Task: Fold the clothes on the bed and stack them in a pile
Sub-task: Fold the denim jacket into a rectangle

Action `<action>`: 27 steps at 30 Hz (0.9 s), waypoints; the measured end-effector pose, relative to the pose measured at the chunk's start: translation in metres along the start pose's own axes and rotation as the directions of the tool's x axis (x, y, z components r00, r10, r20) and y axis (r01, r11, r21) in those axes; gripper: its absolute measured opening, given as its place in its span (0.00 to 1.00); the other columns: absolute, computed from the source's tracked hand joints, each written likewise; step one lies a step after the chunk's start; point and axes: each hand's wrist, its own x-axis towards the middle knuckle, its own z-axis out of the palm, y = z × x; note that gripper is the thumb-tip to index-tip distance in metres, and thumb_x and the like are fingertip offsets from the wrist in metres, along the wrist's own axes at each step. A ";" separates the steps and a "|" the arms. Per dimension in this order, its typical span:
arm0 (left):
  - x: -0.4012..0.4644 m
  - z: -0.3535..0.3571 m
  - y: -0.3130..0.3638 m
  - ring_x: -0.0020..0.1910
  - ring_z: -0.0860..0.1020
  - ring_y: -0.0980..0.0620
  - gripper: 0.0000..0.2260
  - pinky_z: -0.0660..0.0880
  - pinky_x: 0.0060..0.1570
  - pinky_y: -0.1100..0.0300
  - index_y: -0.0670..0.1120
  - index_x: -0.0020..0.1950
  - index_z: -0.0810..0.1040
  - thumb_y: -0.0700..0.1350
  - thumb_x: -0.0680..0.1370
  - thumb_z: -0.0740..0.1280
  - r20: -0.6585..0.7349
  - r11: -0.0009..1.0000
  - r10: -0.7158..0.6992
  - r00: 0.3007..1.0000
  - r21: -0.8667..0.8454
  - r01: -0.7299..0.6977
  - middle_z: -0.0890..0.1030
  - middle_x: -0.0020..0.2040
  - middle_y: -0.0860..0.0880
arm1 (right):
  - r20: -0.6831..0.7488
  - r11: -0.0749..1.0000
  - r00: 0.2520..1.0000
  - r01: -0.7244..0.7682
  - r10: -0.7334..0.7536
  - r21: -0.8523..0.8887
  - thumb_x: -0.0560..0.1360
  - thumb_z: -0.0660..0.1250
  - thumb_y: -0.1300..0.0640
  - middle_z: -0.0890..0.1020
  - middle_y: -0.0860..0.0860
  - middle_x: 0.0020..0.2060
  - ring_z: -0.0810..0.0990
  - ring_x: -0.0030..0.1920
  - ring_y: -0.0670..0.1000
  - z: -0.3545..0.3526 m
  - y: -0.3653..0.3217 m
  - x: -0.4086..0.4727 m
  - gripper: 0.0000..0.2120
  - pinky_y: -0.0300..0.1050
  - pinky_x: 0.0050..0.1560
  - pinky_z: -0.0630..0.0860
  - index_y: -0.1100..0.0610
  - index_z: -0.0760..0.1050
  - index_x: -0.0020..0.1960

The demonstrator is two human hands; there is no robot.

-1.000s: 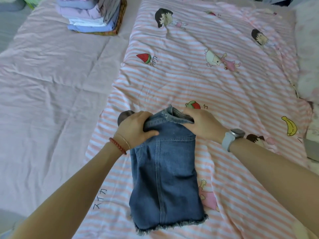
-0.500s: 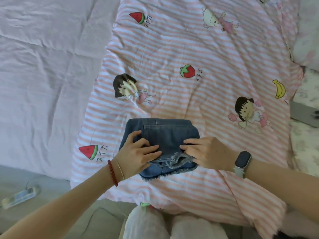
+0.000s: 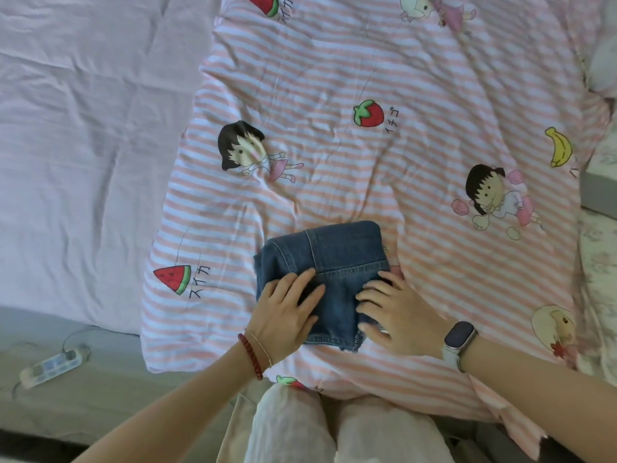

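A blue denim garment (image 3: 337, 259) lies folded in half on the pink striped cartoon blanket (image 3: 384, 78), near the bed's front edge. My left hand (image 3: 283, 312) lies flat on the garment's near left part, fingers straight and spread. Flat on the near right corner, over the frayed hem, is my right hand (image 3: 397, 315), which wears a watch on its wrist. Both palms press the fabric down. The pile of folded clothes is out of view.
A plain pink sheet (image 3: 83, 145) covers the bed to the left of the blanket. A white power strip (image 3: 50, 365) lies on the grey floor at lower left. My knees (image 3: 334, 426) are at the bed's front edge. A grey box (image 3: 601, 192) sits at the right edge.
Both hands pulled the garment's far end toward me, folding it in half, then flattened onto it. The view tilted down, so the clothes pile left the frame.
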 end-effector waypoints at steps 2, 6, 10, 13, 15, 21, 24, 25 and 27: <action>0.005 0.006 -0.002 0.61 0.71 0.42 0.32 0.71 0.57 0.42 0.48 0.64 0.76 0.58 0.63 0.74 0.030 0.994 -0.057 0.998 0.097 0.053 0.74 0.66 0.43 | -0.203 0.996 0.975 -0.092 0.086 -0.022 0.75 0.59 0.55 0.81 0.54 0.46 0.78 0.49 0.56 0.001 -0.005 0.014 0.12 0.57 0.55 0.72 0.57 0.81 0.47; 0.016 0.024 -0.015 0.68 0.68 0.37 0.48 0.57 0.62 0.30 0.49 0.72 0.63 0.64 0.56 0.76 0.056 0.980 -0.123 0.991 0.161 0.113 0.70 0.69 0.43 | -0.241 0.942 0.929 -0.316 0.282 -0.113 0.75 0.57 0.52 0.73 0.58 0.65 0.70 0.66 0.61 0.018 -0.012 0.049 0.20 0.68 0.65 0.61 0.53 0.73 0.66; 0.011 0.056 -0.032 0.71 0.59 0.40 0.49 0.52 0.68 0.35 0.47 0.72 0.61 0.68 0.58 0.72 0.035 0.986 -0.066 0.997 0.157 0.059 0.66 0.71 0.45 | -0.111 0.937 0.959 -0.280 0.261 -0.210 0.75 0.56 0.46 0.67 0.55 0.71 0.65 0.70 0.60 0.053 0.009 0.059 0.24 0.72 0.62 0.63 0.47 0.65 0.71; 0.014 0.077 -0.046 0.71 0.59 0.42 0.46 0.50 0.68 0.38 0.46 0.72 0.61 0.71 0.62 0.67 0.032 0.989 -0.062 0.998 0.136 0.057 0.61 0.72 0.47 | -0.104 0.937 0.964 -0.261 0.243 -0.230 0.75 0.56 0.45 0.66 0.54 0.71 0.63 0.71 0.58 0.078 0.030 0.064 0.25 0.71 0.62 0.61 0.46 0.63 0.71; 0.018 0.089 -0.053 0.71 0.59 0.43 0.44 0.50 0.68 0.39 0.47 0.72 0.61 0.72 0.65 0.62 0.043 0.990 -0.050 0.998 0.132 0.044 0.61 0.72 0.47 | -0.138 0.937 0.964 -0.255 0.227 -0.238 0.75 0.56 0.45 0.66 0.54 0.71 0.61 0.71 0.58 0.094 0.039 0.069 0.25 0.71 0.65 0.57 0.46 0.61 0.72; 0.021 0.108 -0.060 0.75 0.53 0.44 0.39 0.48 0.69 0.40 0.48 0.73 0.59 0.72 0.70 0.52 0.028 0.992 -0.058 0.998 0.114 0.054 0.60 0.74 0.48 | -0.209 0.941 0.951 -0.269 0.227 -0.206 0.75 0.56 0.45 0.65 0.52 0.71 0.60 0.71 0.58 0.110 0.047 0.071 0.26 0.68 0.67 0.54 0.46 0.59 0.72; 0.022 0.095 -0.056 0.73 0.56 0.44 0.31 0.49 0.69 0.40 0.47 0.73 0.60 0.65 0.78 0.46 -0.022 0.998 -0.050 0.999 0.049 0.051 0.60 0.73 0.46 | -0.202 0.953 0.951 -0.265 0.233 -0.150 0.76 0.56 0.47 0.66 0.53 0.71 0.60 0.71 0.57 0.098 0.040 0.072 0.24 0.69 0.67 0.55 0.46 0.62 0.71; 0.022 0.090 -0.055 0.73 0.57 0.44 0.26 0.49 0.70 0.41 0.47 0.72 0.60 0.60 0.80 0.45 -0.073 0.999 -0.050 0.996 0.017 0.051 0.61 0.73 0.45 | -0.214 0.959 0.946 -0.268 0.244 -0.092 0.76 0.55 0.49 0.65 0.53 0.71 0.60 0.72 0.57 0.092 0.037 0.071 0.23 0.69 0.67 0.55 0.47 0.63 0.71; 0.021 0.080 -0.049 0.71 0.60 0.43 0.20 0.52 0.70 0.45 0.46 0.70 0.63 0.53 0.81 0.49 -0.206 0.988 -0.147 0.968 -0.081 0.133 0.64 0.71 0.42 | -0.292 0.943 0.897 -0.313 0.333 0.114 0.77 0.54 0.54 0.66 0.55 0.71 0.60 0.72 0.55 0.080 0.028 0.065 0.20 0.64 0.69 0.58 0.52 0.67 0.69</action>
